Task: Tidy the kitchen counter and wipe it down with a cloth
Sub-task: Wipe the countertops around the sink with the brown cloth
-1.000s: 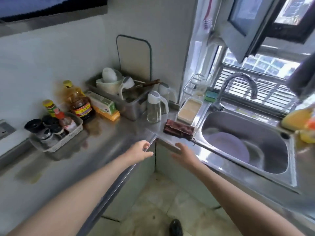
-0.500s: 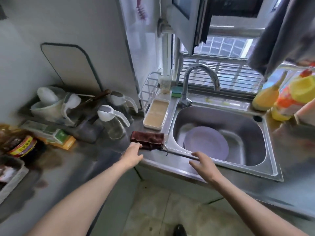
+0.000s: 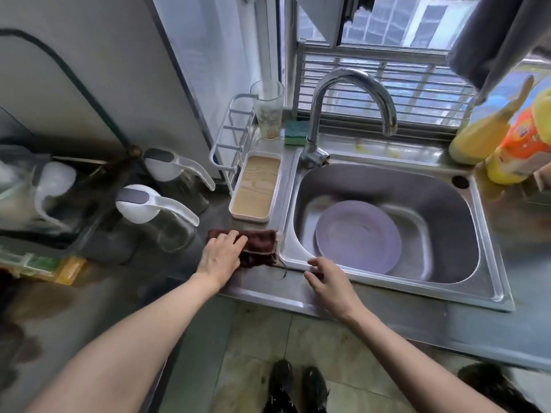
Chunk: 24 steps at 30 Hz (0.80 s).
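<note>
Left hand (image 3: 222, 256) newly on fuzzy brown cloth (image 3: 258, 247)

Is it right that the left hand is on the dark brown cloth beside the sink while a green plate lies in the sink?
Not quite: the head view shows the round plate in the steel sink is pale purple, not green. The rest holds: the left hand is on the dark brown cloth beside the sink.

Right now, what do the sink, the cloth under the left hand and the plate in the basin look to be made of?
Sink: stainless steel, brushed, with soft window glare. Cloth: dark brown fuzzy fabric, probably microfibre or terry, with a stitched pale edge. Plate: matte lilac, likely plastic or melamine, though glazed ceramic can't be ruled out.
</note>
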Motion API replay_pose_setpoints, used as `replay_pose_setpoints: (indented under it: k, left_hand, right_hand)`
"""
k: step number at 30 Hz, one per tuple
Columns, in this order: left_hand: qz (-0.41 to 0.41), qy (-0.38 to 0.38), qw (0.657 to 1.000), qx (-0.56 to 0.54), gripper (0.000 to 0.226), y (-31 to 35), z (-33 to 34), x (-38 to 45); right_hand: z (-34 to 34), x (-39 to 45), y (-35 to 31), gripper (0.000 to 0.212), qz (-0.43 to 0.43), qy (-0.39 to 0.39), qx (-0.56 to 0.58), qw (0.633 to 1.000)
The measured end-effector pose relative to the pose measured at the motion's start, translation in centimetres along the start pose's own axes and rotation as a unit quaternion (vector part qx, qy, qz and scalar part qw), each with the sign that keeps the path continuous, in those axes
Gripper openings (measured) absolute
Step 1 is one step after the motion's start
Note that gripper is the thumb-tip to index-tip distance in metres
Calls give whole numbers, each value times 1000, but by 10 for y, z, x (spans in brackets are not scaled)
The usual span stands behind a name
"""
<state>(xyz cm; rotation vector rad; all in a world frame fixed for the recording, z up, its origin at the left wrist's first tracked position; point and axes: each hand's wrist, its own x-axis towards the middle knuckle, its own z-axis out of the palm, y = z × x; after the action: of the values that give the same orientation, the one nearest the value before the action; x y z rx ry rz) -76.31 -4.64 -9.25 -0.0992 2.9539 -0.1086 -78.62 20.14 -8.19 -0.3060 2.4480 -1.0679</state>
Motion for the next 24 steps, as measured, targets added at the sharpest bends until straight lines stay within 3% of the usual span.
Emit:
replay_pose_setpoints:
  k: [3, 6, 10, 13, 15, 17, 19, 22, 24]
  left_hand:
    - [17, 26, 1000, -3, 41, -5, 2, 6]
    - [-35, 32, 993, -106, 14, -8, -13, 15]
    - [-99, 14, 969, -226, 28, -8, -41, 25]
    - [-1, -46, 947, -317, 29, -9, -75, 27]
    - [103, -85, 924, -357, 24, -4, -103, 25]
    - [182, -132, 909, -352, 24, 9, -127, 26]
    - [210, -181, 905, -323, 24, 24, -143, 30]
    - [248, -214, 899, -290, 22, 52, -167, 34]
    - [278, -218, 891, -284, 24, 77, -185, 35]
  right_hand:
    - [4, 3, -2, 29, 7, 14, 15, 1000]
    - [5, 3, -5, 28, 15, 17, 23, 999]
    - [-4, 4, -21, 30, 13, 20, 33, 999]
    - [-16, 3, -41, 38, 6, 15, 50, 999]
    - [-26, 1, -57, 57, 6, -7, 116, 993]
    - [-38, 0, -70, 79, 3, -32, 175, 984]
    - [-55, -4, -79, 90, -3, -65, 207, 976]
    - [-81, -15, -78, 93, -26, -127, 278, 952]
    - [-95, -25, -68, 74, -48, -105, 215, 970]
